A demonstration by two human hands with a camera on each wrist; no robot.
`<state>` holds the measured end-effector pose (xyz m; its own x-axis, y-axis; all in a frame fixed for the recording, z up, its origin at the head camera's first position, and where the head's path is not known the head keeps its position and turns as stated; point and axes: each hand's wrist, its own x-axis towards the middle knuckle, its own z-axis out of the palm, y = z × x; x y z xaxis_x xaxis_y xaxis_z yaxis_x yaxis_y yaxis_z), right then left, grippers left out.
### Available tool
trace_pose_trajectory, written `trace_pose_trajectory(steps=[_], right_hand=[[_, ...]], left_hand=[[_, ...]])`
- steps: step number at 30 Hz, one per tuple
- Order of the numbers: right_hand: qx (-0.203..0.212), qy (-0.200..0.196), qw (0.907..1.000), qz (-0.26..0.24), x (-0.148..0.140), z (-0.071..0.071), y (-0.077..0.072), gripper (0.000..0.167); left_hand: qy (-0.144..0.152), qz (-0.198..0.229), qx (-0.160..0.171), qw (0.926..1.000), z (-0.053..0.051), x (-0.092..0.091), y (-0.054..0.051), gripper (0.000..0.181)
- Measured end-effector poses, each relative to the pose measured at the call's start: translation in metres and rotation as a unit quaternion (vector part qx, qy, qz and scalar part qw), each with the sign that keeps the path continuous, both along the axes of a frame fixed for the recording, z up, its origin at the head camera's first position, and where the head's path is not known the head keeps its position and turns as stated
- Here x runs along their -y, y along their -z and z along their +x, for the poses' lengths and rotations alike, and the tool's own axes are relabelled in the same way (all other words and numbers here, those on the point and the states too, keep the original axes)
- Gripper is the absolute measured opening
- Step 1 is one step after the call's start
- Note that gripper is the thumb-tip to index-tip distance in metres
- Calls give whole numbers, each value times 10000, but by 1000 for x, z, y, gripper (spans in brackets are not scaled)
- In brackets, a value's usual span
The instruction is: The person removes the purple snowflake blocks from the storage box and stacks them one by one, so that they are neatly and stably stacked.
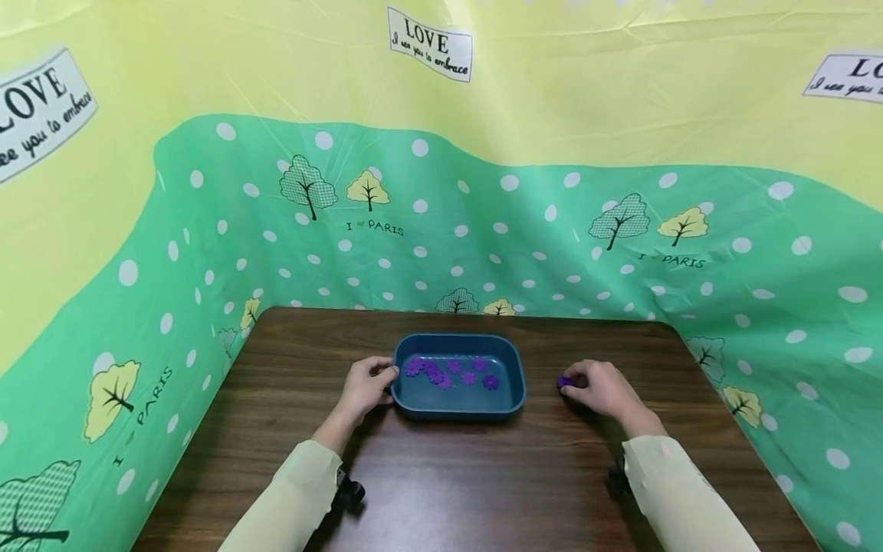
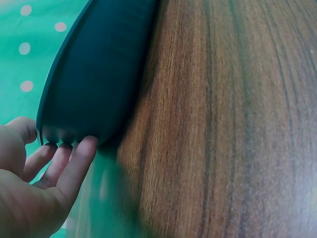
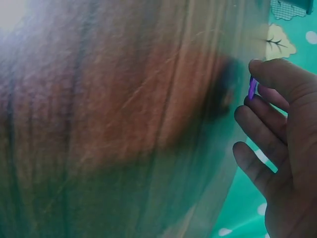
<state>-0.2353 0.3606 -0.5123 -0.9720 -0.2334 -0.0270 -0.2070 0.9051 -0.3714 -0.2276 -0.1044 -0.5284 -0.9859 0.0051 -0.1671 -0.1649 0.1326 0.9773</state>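
Note:
A dark blue rectangular tray (image 1: pixel 455 405) stands on the wooden table and holds several purple flower-shaped pieces (image 1: pixel 490 382). At the tray's left end my left hand (image 1: pixel 366 385) grips it, the thumb at the rim and the fingertips against the outer wall (image 2: pixel 99 74). To the right of the tray, apart from it, my right hand (image 1: pixel 603 387) pinches one small purple piece (image 3: pixel 252 88) between thumb and fingers. Seen edge-on in the right wrist view, that piece looks thin; most of its outline is hidden by the fingers.
The brown wooden table (image 1: pixel 455 475) reaches back to a green and yellow printed cloth (image 1: pixel 414 184), which hangs behind it and along both sides. Small black devices (image 1: pixel 350 491) sit at the wrists.

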Motion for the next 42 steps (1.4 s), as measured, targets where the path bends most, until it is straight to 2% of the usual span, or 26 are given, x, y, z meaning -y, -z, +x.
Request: trace_pose_trajectory(steps=[4, 17, 27, 36, 42], right_hand=[[29, 70, 9999, 88, -1, 0, 4, 29], [-281, 28, 9994, 194, -1, -3, 10, 26], [-283, 68, 9994, 161, -2, -1, 11, 26], [-326, 29, 9992, 235, -2, 0, 10, 27], [-382, -75, 9987, 338, 0, -1, 5, 26]], left_hand=[[15, 5, -3, 10000, 1, 1, -1, 34], [46, 28, -22, 10000, -1, 2, -1, 35], [43, 62, 17, 10000, -1, 1, 0, 35], [36, 80, 27, 10000, -1, 1, 0, 35], [32, 116, 7, 9999, -2, 1, 2, 35]])
